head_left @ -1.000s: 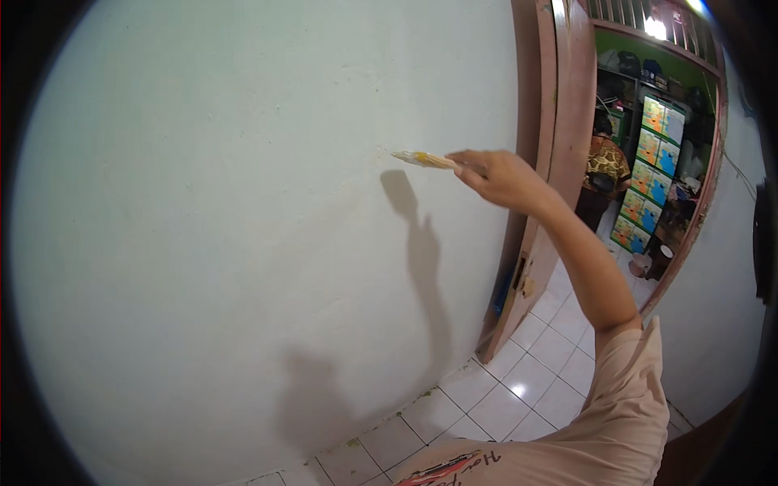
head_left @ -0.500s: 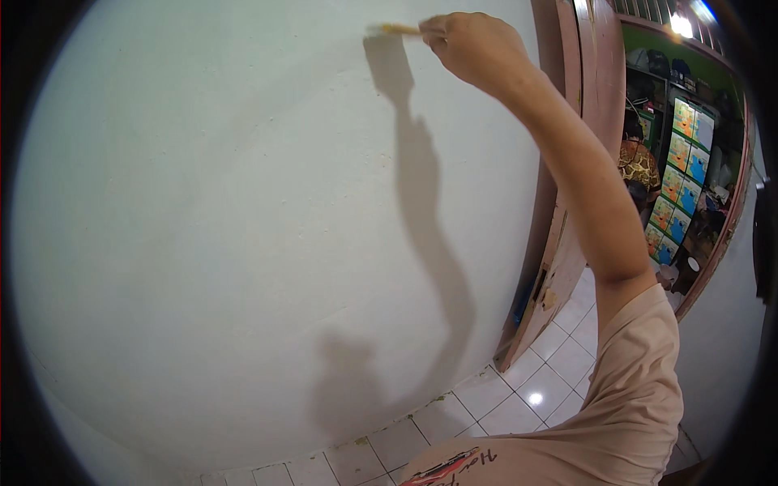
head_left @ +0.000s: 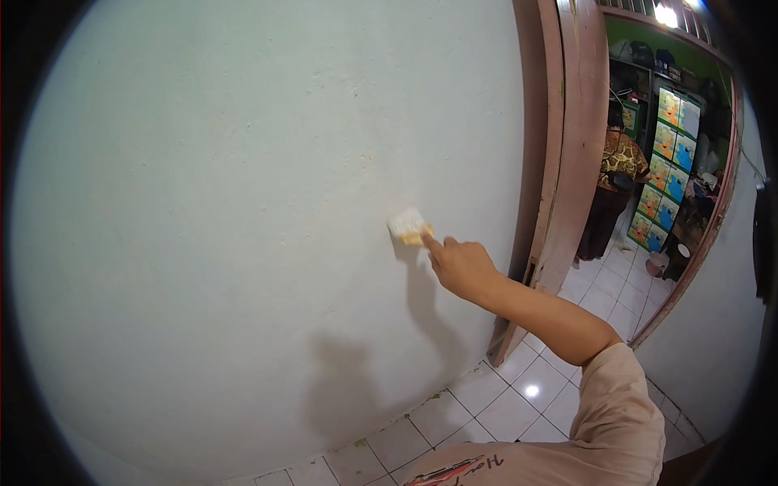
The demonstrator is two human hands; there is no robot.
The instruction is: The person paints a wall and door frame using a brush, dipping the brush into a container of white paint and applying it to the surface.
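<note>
My right hand (head_left: 463,266) is closed round the handle of a flat paintbrush (head_left: 410,224). White bristles and a yellowish wooden base show beyond my fingers. The brush head is at the pale wall (head_left: 243,202), about mid-height, with its bristles pointing up and to the left; they appear to touch the surface. Small bumps and faint rough patches mark the wall above the brush. Below it, the shadow of my arm and head falls across the wall. My left hand is not in view.
A pinkish wooden door frame (head_left: 559,162) with worn edges stands to the right of the wall. Through the doorway a person (head_left: 620,178) in a patterned top stands beside a tall drawer cabinet (head_left: 666,166) with colourful fronts. White floor tiles (head_left: 494,417) run along the wall's foot.
My right hand has brought the paintbrush down the wall from near the top to mid-height. The arm is lower, and the person beyond the doorway now shows more fully.
</note>
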